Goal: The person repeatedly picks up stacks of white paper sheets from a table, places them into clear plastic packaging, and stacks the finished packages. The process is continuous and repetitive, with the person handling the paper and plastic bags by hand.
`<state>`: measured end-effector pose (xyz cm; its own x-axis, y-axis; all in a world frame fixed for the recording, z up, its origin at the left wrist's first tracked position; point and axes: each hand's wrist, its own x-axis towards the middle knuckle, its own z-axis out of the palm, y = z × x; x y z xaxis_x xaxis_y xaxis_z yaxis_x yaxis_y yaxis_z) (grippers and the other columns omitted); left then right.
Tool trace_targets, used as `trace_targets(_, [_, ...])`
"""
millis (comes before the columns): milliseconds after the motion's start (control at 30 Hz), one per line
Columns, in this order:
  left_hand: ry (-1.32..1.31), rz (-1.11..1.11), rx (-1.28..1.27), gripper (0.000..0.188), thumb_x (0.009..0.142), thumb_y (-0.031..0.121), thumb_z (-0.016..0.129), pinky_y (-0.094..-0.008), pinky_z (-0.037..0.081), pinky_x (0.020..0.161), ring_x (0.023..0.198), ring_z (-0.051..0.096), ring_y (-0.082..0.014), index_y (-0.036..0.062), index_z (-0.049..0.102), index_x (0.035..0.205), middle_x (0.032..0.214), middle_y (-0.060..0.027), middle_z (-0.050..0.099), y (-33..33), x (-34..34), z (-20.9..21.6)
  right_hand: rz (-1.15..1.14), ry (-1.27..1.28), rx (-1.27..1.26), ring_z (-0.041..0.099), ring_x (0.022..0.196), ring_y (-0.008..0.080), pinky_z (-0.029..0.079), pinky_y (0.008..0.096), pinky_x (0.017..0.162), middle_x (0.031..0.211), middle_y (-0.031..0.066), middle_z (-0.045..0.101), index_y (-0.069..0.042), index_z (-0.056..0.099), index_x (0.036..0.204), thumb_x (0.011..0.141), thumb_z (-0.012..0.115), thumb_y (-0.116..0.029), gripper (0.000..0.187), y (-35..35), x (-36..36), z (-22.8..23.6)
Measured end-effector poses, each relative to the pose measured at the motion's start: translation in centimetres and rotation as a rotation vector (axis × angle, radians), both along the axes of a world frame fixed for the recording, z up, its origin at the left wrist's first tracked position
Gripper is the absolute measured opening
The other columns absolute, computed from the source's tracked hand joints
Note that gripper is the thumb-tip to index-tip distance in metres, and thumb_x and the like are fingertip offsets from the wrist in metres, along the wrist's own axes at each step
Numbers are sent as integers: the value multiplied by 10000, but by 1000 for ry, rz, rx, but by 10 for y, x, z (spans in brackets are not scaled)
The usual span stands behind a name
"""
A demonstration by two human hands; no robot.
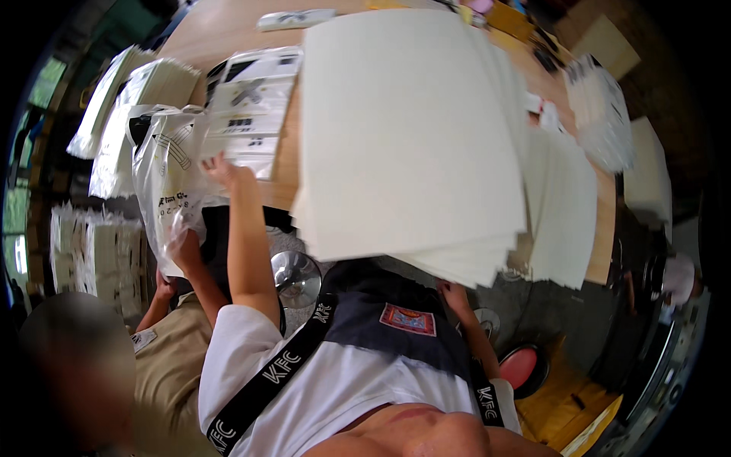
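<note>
A large stack of white paper sheets (pixel 411 137) lies on the table in front of me, its near edge fanned and overhanging. My left hand (pixel 223 171) reaches out left of it, beside a pile of flat printed plastic bags (pixel 247 110). Its fingers are blurred, and whether they grip any plastic is unclear. Left of that hand, a co-worker's hands (pixel 183 247) hold a filled clear printed bag (pixel 171 171). My right hand (pixel 454 295) is low at the stack's near edge, right of my body, its fingers mostly hidden.
Packed bundles (pixel 145 91) sit along the table's left edge, with more stacked bundles (pixel 95 251) below. Smaller sheets (pixel 563 206) and a wrapped pack (pixel 598 107) lie at right. A round metal stool base (pixel 295 278) and a red-topped stool (pixel 521 369) stand nearby.
</note>
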<state>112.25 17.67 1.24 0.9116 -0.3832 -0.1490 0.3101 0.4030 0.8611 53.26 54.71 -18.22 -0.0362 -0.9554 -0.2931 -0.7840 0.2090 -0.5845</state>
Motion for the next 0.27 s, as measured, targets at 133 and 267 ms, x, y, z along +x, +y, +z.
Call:
trace_targets(133, [-530,-65,-385,621,916,34,544,-376,343,1072,1321,425,-222,48,271,1474,1451,-160,425,139,-100,176,-45,-251,24,690,831,315,529,387,737,880,153,702,-92,643,1112,894,585,-139,230,43,-41,119])
trace_targets(267, [-839,-49,-774,528,935,64,495,-497,312,1145,1344,413,-273,124,347,1439,1428,-107,458,292,-230,308,-10,-253,-31,700,819,212,522,313,730,925,107,722,-61,647,1112,916,592,-116,210,116,-100,155])
